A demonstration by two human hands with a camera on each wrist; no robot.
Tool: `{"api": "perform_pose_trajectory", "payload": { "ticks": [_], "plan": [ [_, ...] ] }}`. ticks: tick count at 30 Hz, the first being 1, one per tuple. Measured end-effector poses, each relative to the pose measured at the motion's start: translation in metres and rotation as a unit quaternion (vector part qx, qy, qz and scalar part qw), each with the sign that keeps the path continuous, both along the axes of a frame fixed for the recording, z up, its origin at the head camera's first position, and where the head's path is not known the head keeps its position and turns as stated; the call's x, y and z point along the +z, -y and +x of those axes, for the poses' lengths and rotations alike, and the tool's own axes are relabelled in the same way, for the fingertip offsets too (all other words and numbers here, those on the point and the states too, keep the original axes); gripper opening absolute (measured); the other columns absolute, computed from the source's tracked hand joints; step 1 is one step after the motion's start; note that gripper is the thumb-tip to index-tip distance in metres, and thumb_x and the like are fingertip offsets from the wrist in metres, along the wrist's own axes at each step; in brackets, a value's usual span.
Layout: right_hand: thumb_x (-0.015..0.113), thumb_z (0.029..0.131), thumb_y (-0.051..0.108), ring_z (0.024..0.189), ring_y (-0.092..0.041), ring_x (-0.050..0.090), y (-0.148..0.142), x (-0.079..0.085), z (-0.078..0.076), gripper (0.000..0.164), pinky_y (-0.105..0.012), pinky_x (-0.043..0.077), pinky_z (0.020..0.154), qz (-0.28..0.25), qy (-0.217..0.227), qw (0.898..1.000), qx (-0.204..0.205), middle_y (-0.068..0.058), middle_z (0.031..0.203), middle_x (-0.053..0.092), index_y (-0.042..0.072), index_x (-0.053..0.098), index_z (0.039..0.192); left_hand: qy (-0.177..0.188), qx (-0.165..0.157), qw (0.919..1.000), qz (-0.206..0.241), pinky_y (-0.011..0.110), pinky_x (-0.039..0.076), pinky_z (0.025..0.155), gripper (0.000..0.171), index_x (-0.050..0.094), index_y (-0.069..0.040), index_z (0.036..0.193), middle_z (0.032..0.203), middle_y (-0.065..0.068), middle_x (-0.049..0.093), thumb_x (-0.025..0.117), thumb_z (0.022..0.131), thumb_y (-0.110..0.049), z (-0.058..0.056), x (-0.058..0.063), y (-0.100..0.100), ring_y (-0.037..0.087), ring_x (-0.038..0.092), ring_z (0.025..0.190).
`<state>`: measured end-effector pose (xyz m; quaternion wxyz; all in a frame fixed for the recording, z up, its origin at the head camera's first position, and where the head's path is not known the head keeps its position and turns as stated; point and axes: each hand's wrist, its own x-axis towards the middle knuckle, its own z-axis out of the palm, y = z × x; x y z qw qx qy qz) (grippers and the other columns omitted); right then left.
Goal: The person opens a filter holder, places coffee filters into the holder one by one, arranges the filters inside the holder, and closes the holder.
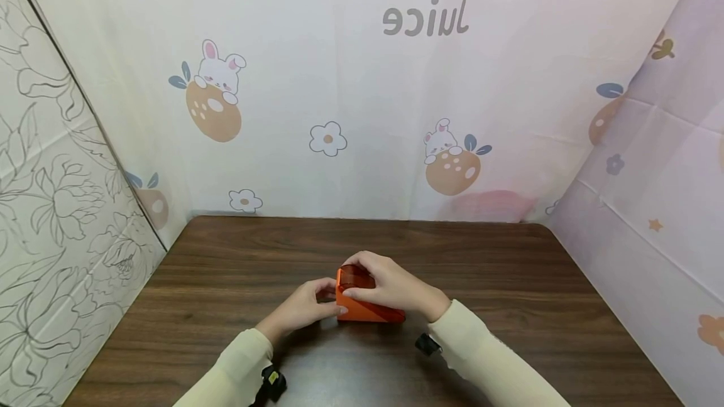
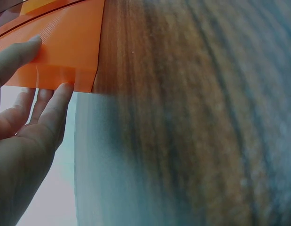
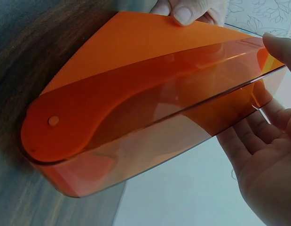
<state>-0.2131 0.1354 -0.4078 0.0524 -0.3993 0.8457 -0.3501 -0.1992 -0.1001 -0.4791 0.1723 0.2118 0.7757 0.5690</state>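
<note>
An orange wedge-shaped box [image 1: 357,312] rests on the table in the head view, with a translucent orange-red lid [image 1: 355,278] on top. The right wrist view shows the lid pivoting on a round pin [image 3: 53,121] at its low end. From the left, my left hand [image 1: 302,308] holds the box's tall end, thumb on its side and fingers against the end face [image 2: 56,75]. Over the top, my right hand [image 1: 396,282] grips the lid near its tall end. Its thumb is at one edge and its fingers at the opposite side.
The dark wood-grain table [image 1: 481,269] reaches back to a printed curtain [image 1: 373,93] with rabbits and flowers. Patterned cloth hangs at the left and right too. A small black device [image 1: 274,383] is on the left wrist, another [image 1: 427,344] by the right wrist.
</note>
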Motion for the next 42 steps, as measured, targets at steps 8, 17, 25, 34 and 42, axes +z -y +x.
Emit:
{"api": "perform_pose_trajectory", "payload": {
  "ticks": [8, 17, 25, 34, 42],
  "plan": [
    [0.074, 0.093, 0.026, 0.100, -0.008, 0.058, 0.003, -0.002, 0.000, 0.041, -0.027, 0.052, 0.087, 0.003, 0.001, 1.000, 0.003, 0.009, 0.114, 0.059, 0.014, 0.056, 0.128, -0.006, -0.007, 0.9999, 0.006, 0.031, 0.052, 0.090, 0.034, 0.066, -0.010, 0.122, 0.113, 0.000, 0.069, 0.076, 0.091, -0.021, 0.000, 0.000, 0.001, 0.019, 0.064, 0.108],
    [0.074, 0.094, 0.025, 0.100, -0.008, 0.058, 0.004, -0.003, 0.000, 0.040, -0.027, 0.052, 0.086, 0.003, 0.004, 1.000, 0.003, 0.009, 0.114, 0.059, 0.015, 0.055, 0.128, -0.006, -0.006, 0.9999, 0.007, 0.030, 0.052, 0.089, 0.034, 0.066, -0.010, 0.120, 0.113, 0.000, 0.069, 0.076, 0.091, -0.021, -0.001, 0.000, 0.001, 0.019, 0.064, 0.108],
    [0.073, 0.094, 0.030, 0.101, -0.008, 0.058, 0.003, -0.003, 0.000, 0.043, -0.027, 0.052, 0.086, 0.003, 0.005, 1.000, 0.006, 0.008, 0.116, 0.059, 0.015, 0.054, 0.131, -0.004, -0.004, 1.0000, 0.008, 0.030, 0.052, 0.090, 0.033, 0.066, -0.010, 0.120, 0.113, 0.000, 0.069, 0.076, 0.091, -0.021, 0.000, -0.001, 0.001, 0.019, 0.063, 0.109],
    [0.072, 0.094, 0.037, 0.107, -0.008, 0.057, -0.003, -0.004, 0.001, 0.052, -0.030, 0.051, 0.091, 0.009, 0.010, 1.000, 0.006, 0.008, 0.121, 0.058, 0.015, 0.052, 0.136, 0.000, -0.003, 1.0000, 0.008, 0.033, 0.051, 0.092, 0.034, 0.066, -0.011, 0.120, 0.113, 0.000, 0.069, 0.077, 0.090, -0.022, 0.000, 0.000, 0.000, 0.019, 0.063, 0.109],
    [0.073, 0.091, 0.043, 0.111, -0.006, 0.058, -0.012, -0.003, 0.004, 0.055, -0.028, 0.050, 0.094, -0.007, 0.044, 0.999, -0.005, 0.012, 0.121, 0.058, 0.019, 0.053, 0.136, 0.000, 0.000, 1.0000, 0.004, 0.039, 0.050, 0.094, 0.035, 0.066, -0.011, 0.121, 0.114, 0.000, 0.069, 0.077, 0.090, -0.023, 0.000, -0.002, 0.001, 0.019, 0.063, 0.109]
  ]
}}
